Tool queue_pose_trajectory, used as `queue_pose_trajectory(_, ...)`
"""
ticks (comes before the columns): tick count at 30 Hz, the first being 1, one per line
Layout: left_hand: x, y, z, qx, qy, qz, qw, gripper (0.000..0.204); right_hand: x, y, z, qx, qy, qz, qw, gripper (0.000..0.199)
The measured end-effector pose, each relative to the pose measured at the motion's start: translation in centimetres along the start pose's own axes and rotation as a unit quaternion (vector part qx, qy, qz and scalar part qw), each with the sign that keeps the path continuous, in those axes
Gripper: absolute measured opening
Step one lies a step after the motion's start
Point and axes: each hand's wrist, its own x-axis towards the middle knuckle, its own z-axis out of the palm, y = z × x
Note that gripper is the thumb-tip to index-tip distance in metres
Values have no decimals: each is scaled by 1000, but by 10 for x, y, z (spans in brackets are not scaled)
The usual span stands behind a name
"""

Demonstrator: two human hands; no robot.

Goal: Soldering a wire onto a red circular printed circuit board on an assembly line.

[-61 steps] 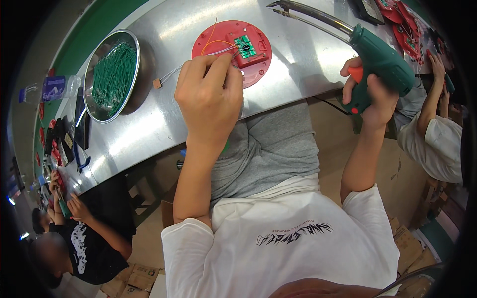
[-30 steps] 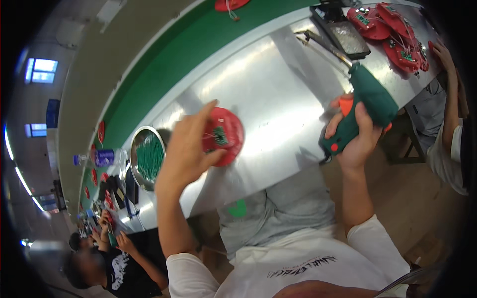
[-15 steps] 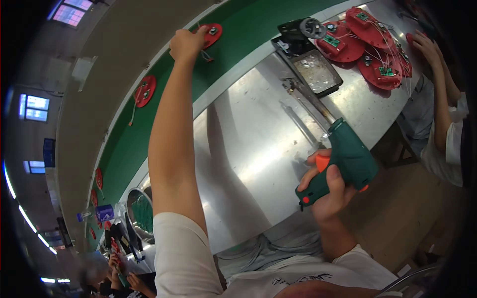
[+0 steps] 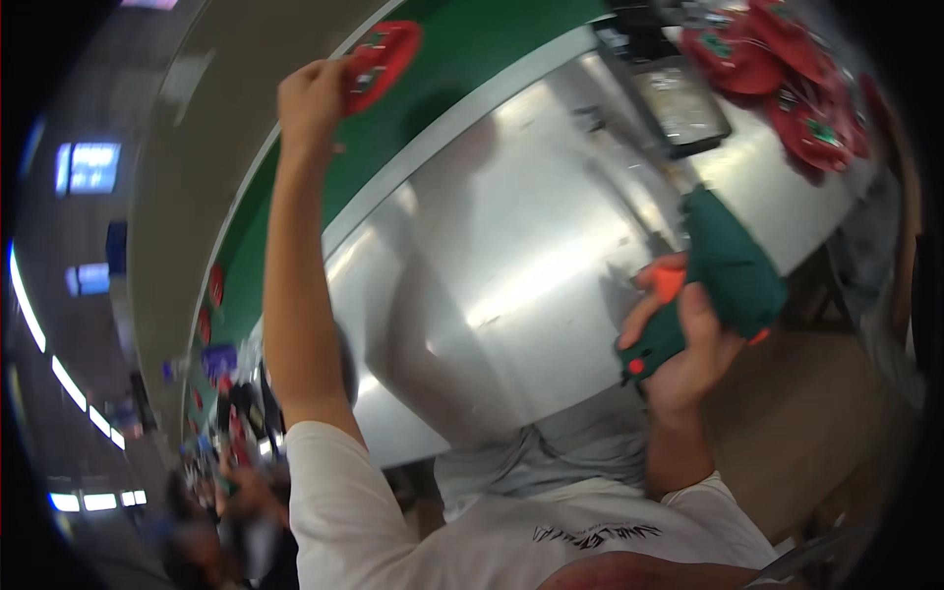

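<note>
My left hand reaches far out over the green conveyor belt, fingers pinched on the edge of a red disc with small electronic parts. The disc is tilted and held above the belt, a dark shadow below it. My right hand grips a dark green pistol-shaped power tool with an orange trigger. Its long metal shaft points away over the steel table, toward a shallow black tray of small pale bits too blurred to tell.
Several red discs with green circuit boards and wires lie piled at the far right. A person's arm is beside them. More red discs sit along the belt at left. People are at work, lower left.
My left hand has lifted the red disc off the belt and tilted it. The view has shifted and blurred. My right hand keeps its grip on the green tool.
</note>
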Motion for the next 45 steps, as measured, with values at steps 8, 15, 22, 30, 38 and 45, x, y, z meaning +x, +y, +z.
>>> queue_pose_trajectory(8, -229, -28, -76, 5, -235, 208, 949, 14, -1, 0, 10, 4, -78, -15, 997, 28)
queue_pose_trajectory(15, -280, -48, -122, 75, -55, 223, 970, 13, -2, 2, 3, -57, -91, -20, 994, 26)
queue_pose_trajectory(22, -251, -115, -198, 337, -13, 94, 937, 15, 0, -2, 7, -95, -91, -9, 991, 27)
queue_pose_trajectory(30, -248, -130, -206, 229, 5, 174, 958, 10, 1, -1, 7, -106, -81, -23, 991, 27)
queue_pose_trajectory(38, -261, -116, -221, 18, 67, 111, 991, 13, 1, -1, 3, -107, -95, -13, 990, 26)
queue_pose_trajectory(45, -275, -117, -224, 32, 83, 93, 992, 11, 1, 0, 4, -109, -94, -23, 989, 26)
